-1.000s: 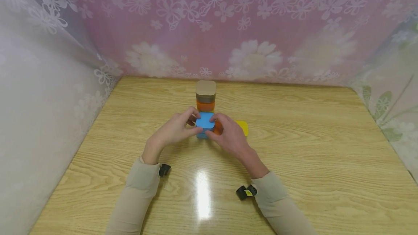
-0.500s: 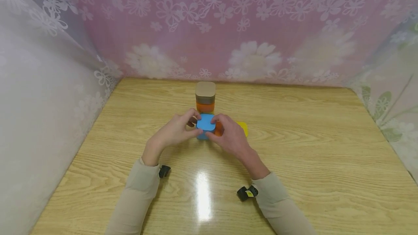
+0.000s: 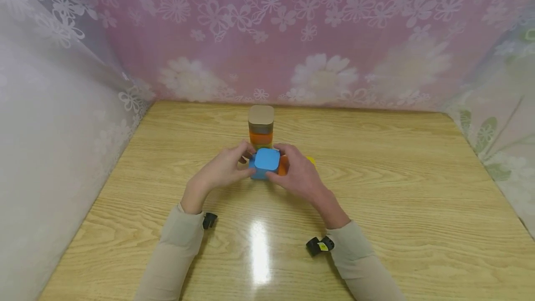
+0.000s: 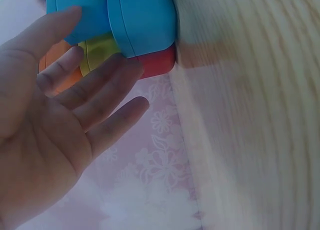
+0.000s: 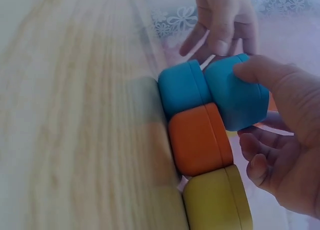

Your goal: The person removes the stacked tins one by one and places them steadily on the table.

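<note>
My right hand (image 3: 294, 173) pinches a blue lid (image 3: 267, 159) between thumb and curled fingers, holding it just over a blue box (image 5: 182, 87) on the wooden table (image 3: 376, 189). In the right wrist view the blue lid (image 5: 237, 92) sits tilted against the box's rim. My left hand (image 3: 231, 166) is at the box's left side, fingers fairly straight, thumb touching the blue plastic (image 4: 75, 12). Beside the blue box lie an orange box (image 5: 200, 137) and a yellow box (image 5: 217, 200) in a row.
A stack (image 3: 261, 127) with a tan lid over orange and greenish layers stands right behind the blue box. Floral curtains (image 3: 292, 36) close the table off at the back and both sides. Black wrist straps (image 3: 317, 245) show at my sleeves.
The blue lid has shifted slightly right and nearer with my right hand, which now hides most of the yellow box. My left hand stays at the box's left side.
</note>
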Available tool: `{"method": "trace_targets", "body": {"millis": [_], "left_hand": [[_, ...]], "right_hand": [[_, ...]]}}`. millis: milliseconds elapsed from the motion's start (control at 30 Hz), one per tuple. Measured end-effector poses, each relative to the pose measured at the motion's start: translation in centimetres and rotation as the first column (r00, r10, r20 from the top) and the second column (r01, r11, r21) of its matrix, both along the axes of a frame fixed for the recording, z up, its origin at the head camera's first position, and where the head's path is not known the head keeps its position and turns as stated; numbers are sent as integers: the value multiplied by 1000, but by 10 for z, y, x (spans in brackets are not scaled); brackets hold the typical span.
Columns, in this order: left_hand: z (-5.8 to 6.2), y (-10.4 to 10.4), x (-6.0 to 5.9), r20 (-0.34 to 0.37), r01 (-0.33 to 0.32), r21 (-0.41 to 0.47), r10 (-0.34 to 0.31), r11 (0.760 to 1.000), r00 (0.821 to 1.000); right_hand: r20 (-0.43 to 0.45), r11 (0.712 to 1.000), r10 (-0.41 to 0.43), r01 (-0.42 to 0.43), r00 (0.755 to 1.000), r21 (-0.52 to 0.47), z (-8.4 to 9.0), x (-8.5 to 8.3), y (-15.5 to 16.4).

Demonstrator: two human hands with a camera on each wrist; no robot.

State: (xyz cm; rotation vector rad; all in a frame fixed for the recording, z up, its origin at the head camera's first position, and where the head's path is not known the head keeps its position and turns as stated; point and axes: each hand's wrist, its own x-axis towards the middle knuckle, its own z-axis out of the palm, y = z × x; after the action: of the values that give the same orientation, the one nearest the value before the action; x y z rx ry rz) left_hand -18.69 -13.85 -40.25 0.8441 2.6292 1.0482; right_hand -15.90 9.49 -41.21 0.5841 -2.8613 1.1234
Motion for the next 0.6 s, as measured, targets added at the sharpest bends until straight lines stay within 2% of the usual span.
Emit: {"method": "trace_targets", "body": {"millis": [267, 600], "left_hand": [[0, 2, 2, -3, -24, -61, 24, 998, 1000], [-2, 6, 2, -73, -25, -132, 16, 991, 997]], "right_hand": [[8, 998, 23, -23, 1000, 60, 4, -1, 7], [62, 1000, 17, -17, 998, 5, 10, -1, 16]]}}
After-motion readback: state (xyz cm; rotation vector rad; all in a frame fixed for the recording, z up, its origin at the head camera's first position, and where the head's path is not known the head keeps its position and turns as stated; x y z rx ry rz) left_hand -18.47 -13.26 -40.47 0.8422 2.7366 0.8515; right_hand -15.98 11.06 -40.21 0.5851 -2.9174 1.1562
